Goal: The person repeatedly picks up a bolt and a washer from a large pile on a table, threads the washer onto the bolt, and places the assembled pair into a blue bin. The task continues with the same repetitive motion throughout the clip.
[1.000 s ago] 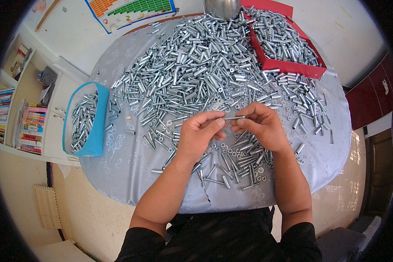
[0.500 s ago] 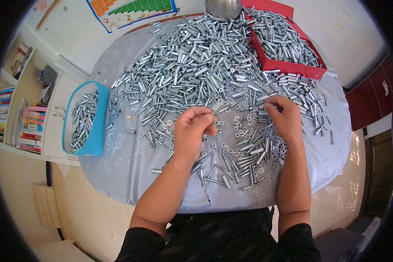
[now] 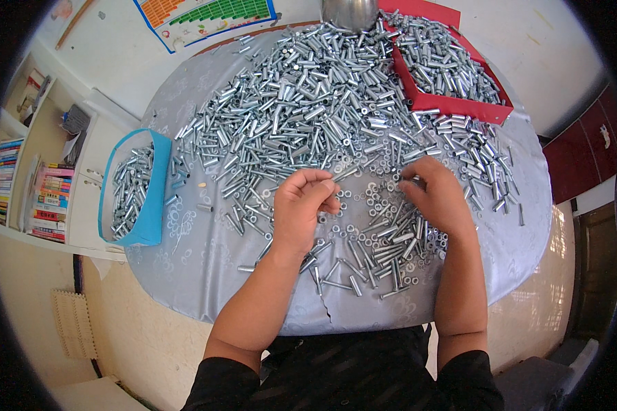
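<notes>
My left hand [image 3: 301, 205] is closed, with a metal bolt [image 3: 346, 172] pinched between thumb and index finger, its end pointing up and to the right. To its right, my right hand [image 3: 435, 195] has curled fingers, with thumb and index tips low over the loose nuts and washers [image 3: 376, 195]. Whether a small part sits between those tips is too small to make out. Under and between the hands lie more nuts, washers and bolts [image 3: 370, 264]. Beyond them spreads a large heap of silvery metal sleeves [image 3: 301, 96].
A red box [image 3: 459, 106] full of metal sleeves stands at the far right. At the left, a blue bin [image 3: 159, 192] holds more sleeves. A metal pot [image 3: 350, 14] stands at the back. A grey cloth [image 3: 206, 274] covers the round table; a bookshelf [image 3: 41, 178] is beyond its left edge.
My right hand has moved left and slightly nearer, from the edge of the sleeves to the loose nuts and washers. My left hand keeps its place with the bolt.
</notes>
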Demonstrator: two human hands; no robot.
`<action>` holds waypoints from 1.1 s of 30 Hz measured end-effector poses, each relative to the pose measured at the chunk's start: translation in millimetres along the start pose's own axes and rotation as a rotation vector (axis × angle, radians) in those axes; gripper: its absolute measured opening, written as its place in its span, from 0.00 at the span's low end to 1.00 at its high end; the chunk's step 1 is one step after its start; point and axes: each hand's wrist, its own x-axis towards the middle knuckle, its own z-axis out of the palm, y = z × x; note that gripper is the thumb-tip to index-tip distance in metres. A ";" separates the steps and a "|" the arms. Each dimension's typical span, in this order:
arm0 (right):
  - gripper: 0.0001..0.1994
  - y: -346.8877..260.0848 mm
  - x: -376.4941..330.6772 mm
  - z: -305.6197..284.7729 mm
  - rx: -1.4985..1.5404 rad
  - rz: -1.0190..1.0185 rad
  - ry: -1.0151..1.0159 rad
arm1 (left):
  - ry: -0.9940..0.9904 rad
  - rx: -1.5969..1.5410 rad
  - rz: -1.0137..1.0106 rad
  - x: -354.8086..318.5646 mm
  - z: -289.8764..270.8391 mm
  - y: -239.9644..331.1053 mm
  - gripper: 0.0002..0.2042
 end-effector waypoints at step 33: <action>0.08 -20.4 4.6 31.3 1.048 0.154 0.122 | -0.074 0.099 -0.032 -1.9 4.3 -1.6 0.06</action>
